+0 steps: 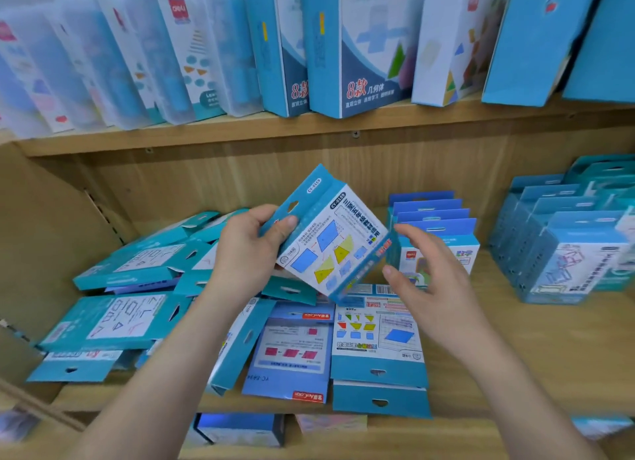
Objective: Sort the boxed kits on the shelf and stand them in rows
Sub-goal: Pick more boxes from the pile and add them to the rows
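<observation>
The left hand [245, 253] holds a blue-and-white boxed kit [330, 239] tilted in the air above the middle shelf [536, 349], thumb pressed on its front near the hang tab and fingers curled behind it; the box face shows blue and yellow quadrilaterals. The right hand [436, 287] hovers just beside the kit's lower right corner, fingers spread and relaxed, gripping nothing. Below the hands a loose heap of flat teal and blue kits [292, 349] lies scattered across the shelf's left and middle. Behind the right hand a short row of blue-tabbed boxes [434, 229] stands upright, and further right more teal boxes [563, 243] stand in rows. On the upper shelf [240, 129] taller boxes [360, 47] lean side by side.
</observation>
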`<state>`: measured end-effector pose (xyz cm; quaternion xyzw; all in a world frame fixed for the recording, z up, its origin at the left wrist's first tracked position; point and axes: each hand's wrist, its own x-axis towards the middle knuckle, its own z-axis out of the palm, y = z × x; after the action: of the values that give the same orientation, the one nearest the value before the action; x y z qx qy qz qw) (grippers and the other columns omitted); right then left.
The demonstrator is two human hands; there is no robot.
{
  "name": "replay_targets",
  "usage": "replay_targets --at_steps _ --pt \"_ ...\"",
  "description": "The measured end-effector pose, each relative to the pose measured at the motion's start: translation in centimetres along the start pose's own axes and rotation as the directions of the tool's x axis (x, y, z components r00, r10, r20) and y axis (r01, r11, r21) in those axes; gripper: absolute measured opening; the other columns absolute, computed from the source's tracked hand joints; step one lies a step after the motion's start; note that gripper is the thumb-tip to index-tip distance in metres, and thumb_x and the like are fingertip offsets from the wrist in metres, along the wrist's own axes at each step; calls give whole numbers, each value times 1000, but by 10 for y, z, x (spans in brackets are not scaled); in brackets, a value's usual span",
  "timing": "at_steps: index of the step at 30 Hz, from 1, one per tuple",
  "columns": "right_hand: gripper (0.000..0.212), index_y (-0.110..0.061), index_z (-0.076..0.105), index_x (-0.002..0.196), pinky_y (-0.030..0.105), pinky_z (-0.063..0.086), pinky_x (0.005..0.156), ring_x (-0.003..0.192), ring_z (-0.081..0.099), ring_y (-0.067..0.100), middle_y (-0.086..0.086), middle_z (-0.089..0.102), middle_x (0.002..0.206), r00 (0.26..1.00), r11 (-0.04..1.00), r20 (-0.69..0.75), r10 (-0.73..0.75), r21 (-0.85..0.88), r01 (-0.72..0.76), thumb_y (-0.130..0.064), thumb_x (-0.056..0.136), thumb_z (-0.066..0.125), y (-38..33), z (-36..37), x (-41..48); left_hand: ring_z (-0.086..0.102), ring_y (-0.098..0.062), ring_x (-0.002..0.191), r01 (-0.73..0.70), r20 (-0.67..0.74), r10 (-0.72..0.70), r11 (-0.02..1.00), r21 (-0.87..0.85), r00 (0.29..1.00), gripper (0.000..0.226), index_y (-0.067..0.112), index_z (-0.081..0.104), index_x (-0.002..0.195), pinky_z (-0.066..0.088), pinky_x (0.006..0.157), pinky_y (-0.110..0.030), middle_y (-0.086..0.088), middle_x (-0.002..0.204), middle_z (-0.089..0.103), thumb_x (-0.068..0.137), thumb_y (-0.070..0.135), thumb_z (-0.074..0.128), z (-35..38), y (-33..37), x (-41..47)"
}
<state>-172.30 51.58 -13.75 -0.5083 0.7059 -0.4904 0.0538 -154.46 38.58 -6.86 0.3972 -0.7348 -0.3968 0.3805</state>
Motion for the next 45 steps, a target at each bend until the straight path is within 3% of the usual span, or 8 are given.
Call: replay_targets --at_steps 7,15,20,24,27,30,38,45 --pt "49 -23 50 133 29 42 92 111 52 18 -3 50 128 997 983 -57 56 -172 -65 -16 86 64 24 -28 19 53 -23 67 -282 117 264 768 576 957 19 17 65 83 34 55 -32 -1 67 59 94 28 55 34 4 60" --pt "56 -23 42 139 35 29 108 130 35 25 4 43 140 990 922 -20 139 -362 -137 -21 86 61 45 -53 53 63 -29 88 -329 310 146 637 697 940 18 18 67 98 45 66 -33 -8 92 69 93 28 53 94 -15 113" --pt "60 -31 34 142 50 29 109 140 21 21 0 31 150 966 880 47 256 -425 -212 -35 87 59 58 -57 63 56 -31 104 -327 249 215 698 637 944 32 15 54 124 48 84 -39 -14 116 56 92 16 53 106 -39 113" --pt "75 -38 26 144 53 29 106 142 11 16 -4 22 152 966 849 92 242 -503 -165 -47 80 66 60 -60 69 48 -30 105 -505 307 453 423 752 837 31 17 58 116 49 73 -41 -12 110 50 90 32 57 101 -43 104" --pt "98 -47 12 144 53 31 107 141 6 19 -4 11 154 972 861 113 205 -493 -124 -45 71 76 58 -56 74 47 -27 108 -524 458 265 295 799 848 42 23 49 126 47 73 -38 -6 115 48 90 44 54 107 -41 103" --pt "106 -51 3 143 50 33 109 143 3 24 -7 -2 155 960 847 162 229 -519 -115 -40 69 79 59 -51 77 46 -29 111 -490 472 131 228 841 872 50 26 35 136 50 71 -39 -6 122 47 91 34 56 115 -44 107" --pt "87 -43 12 145 49 33 105 145 -4 21 -1 11 156 973 668 155 170 -744 2 -50 78 67 65 -44 72 45 -24 110 -586 523 266 326 742 810 37 19 49 130 53 76 -42 -4 119 51 93 24 52 120 -55 121" --pt "91 -43 9 146 47 33 108 145 -6 19 -2 5 158 966 711 221 134 -700 62 -48 78 68 69 -44 71 43 -24 112 -587 514 285 329 740 809 39 21 47 130 54 71 -41 -4 121 49 92 25 53 130 -55 118"
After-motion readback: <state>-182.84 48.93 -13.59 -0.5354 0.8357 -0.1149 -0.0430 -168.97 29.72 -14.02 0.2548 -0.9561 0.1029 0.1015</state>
